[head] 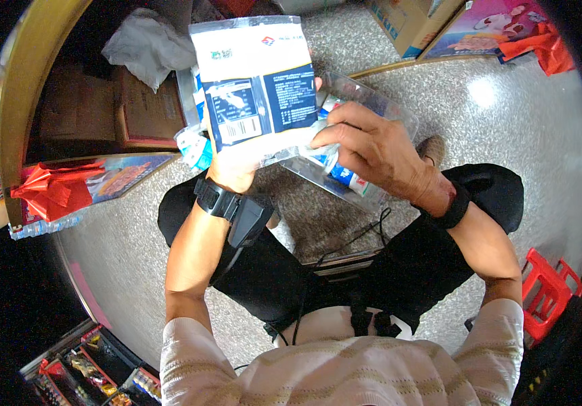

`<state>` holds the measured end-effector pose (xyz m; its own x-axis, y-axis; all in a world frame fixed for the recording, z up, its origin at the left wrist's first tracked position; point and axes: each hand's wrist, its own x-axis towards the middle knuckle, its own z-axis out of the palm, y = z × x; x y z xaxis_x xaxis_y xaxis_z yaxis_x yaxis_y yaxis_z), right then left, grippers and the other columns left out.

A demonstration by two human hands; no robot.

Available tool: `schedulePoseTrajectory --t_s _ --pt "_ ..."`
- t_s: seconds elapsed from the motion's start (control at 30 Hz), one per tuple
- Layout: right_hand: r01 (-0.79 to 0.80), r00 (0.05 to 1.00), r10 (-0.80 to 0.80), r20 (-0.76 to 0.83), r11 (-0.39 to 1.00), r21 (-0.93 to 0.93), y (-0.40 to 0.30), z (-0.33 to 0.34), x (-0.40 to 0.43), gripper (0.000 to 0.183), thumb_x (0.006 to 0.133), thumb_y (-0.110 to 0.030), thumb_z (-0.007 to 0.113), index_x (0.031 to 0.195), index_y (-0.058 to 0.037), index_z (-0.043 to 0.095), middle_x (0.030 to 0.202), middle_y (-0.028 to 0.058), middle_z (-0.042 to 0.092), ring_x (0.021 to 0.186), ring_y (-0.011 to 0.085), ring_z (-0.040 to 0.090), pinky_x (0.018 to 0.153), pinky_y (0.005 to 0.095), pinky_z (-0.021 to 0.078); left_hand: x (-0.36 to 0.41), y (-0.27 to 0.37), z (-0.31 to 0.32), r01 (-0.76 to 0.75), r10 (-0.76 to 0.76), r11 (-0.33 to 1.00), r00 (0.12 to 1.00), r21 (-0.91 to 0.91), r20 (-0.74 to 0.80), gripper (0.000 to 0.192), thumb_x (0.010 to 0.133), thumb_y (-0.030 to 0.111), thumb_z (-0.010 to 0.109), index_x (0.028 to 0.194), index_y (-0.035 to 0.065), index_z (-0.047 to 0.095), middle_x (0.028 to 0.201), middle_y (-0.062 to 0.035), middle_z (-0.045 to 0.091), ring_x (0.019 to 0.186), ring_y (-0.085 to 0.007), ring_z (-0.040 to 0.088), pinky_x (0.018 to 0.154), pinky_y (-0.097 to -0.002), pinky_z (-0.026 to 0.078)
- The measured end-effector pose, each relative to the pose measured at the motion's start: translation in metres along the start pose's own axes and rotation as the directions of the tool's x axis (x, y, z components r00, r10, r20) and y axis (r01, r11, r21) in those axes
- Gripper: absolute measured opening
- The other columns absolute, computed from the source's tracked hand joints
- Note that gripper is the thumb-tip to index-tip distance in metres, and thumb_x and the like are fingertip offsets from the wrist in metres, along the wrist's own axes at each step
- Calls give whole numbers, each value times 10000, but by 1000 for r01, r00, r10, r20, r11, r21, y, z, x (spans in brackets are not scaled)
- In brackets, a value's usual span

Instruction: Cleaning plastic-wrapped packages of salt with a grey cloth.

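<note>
A blue-and-white plastic packet, printed with a barcode and small writing, is held up before me. My left hand grips it from behind and below. Most of those fingers are hidden by the packet; a fingertip shows past its right edge. The fingers of my right hand are closed at the packet's lower right corner, on what looks like its clear sealed edge. Under my hands is a clear plastic bin with blue-and-white packets in it. Another such packet is left of my left wrist.
Cardboard boxes and a crumpled white plastic bag sit on a shelf at the left. A carton stands at the back. A red plastic stool is at the right. Trays of small goods are at the lower left.
</note>
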<state>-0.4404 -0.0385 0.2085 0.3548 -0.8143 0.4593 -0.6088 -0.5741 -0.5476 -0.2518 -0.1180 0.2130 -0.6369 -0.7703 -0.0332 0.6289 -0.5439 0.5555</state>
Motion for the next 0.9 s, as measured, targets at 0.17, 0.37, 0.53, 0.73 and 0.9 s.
schedulePoseTrajectory --t_s 0.17,0.37,0.53,0.73,0.9 --pt "-221 961 225 -161 974 43 19 -18 7 190 768 -43 534 945 -91 580 896 76 540 783 283 583 652 366 481 0 7 -2 111 -77 903 992 -416 98 729 861 589 323 1390 94 245 1400 -190 295 1227 -414 360 997 -547 325" --pt "67 969 -62 -237 998 15 -10 -12 19 346 729 -12 555 1062 -103 556 1004 87 547 910 271 546 775 351 466 -18 -17 -18 -15 23 924 1000 381 -16 524 921 363 400 1332 48 319 1309 -190 422 1158 -311 476 918 -452 451" --pt "230 973 -230 -10 973 -12 -9 18 22 279 773 -147 514 1043 -127 580 1044 49 544 957 229 498 816 329 425 -19 -28 -16 51 -33 966 997 252 -75 431 948 308 351 1284 39 372 1229 -166 490 1081 -257 541 866 -390 498" --pt "153 960 -187 -210 974 -167 3 7 32 308 719 -103 590 1021 -150 628 1046 24 546 964 233 477 844 346 391 -22 -31 8 216 -161 949 958 228 -237 452 955 322 322 1286 19 371 1190 -160 512 1056 -247 555 878 -357 489" --pt "51 943 -132 -306 965 -258 10 4 40 260 748 -174 569 1002 -196 616 1036 -14 548 991 214 476 836 375 356 -24 -31 9 202 -159 959 964 196 -214 457 953 324 328 1288 16 368 1188 -163 513 1057 -249 554 879 -357 488"
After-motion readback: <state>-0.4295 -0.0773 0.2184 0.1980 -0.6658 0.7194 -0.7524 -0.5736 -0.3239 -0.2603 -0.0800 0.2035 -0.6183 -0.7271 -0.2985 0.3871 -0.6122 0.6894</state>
